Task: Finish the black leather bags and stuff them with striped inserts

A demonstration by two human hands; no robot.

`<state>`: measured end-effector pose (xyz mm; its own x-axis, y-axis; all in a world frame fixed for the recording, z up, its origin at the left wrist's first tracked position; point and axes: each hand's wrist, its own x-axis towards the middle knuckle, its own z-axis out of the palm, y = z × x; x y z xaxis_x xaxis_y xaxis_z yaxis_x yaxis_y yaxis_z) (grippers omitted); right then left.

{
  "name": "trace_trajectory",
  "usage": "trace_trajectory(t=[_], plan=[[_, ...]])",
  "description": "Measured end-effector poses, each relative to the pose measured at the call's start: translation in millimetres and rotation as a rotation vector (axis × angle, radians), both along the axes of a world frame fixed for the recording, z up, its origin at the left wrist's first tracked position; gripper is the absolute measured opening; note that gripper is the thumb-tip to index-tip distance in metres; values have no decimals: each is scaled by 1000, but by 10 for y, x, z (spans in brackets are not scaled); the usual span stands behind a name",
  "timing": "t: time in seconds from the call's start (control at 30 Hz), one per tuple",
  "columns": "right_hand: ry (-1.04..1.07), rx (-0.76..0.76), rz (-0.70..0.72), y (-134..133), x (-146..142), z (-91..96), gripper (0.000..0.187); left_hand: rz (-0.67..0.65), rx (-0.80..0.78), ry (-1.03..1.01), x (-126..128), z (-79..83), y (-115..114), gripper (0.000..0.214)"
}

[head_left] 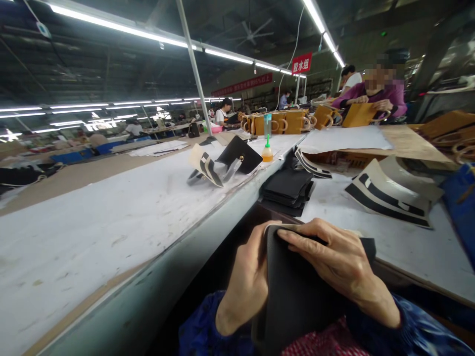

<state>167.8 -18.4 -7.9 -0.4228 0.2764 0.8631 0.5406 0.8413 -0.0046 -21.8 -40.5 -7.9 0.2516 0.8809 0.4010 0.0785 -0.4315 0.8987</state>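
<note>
Black panel (297, 289) stands tilted over the person's lap, off the near right edge of the bench (111, 237), its pale-edged top corner up between both hands. The left hand (248, 279) is clamped on its left edge; the fingertips seem to wrap behind, though the panel hides them. The right hand (334, 259) lies across the top edge, fingers close together and pressed onto the panel's face by that corner.

Toward the bench's far right edge stands a bottle (267, 154) with a green nozzle; to its left are a black bag piece (240, 153) and a curved cream-and-black piece (208, 169). On the side table (334, 207), a stack of black pieces (286, 188) sits at the left edge, with curved strips (389, 195) toward the right edge. Beyond, a co-worker (397, 96) in purple holds a mustard-coloured bag (358, 115).
</note>
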Motion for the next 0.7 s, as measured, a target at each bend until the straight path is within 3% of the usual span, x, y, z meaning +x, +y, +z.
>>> trace_trajectory(t=[0.7], plan=[[-53,-33,-17,8,35,-17,31,-29,37,37,8,8,-2,39]])
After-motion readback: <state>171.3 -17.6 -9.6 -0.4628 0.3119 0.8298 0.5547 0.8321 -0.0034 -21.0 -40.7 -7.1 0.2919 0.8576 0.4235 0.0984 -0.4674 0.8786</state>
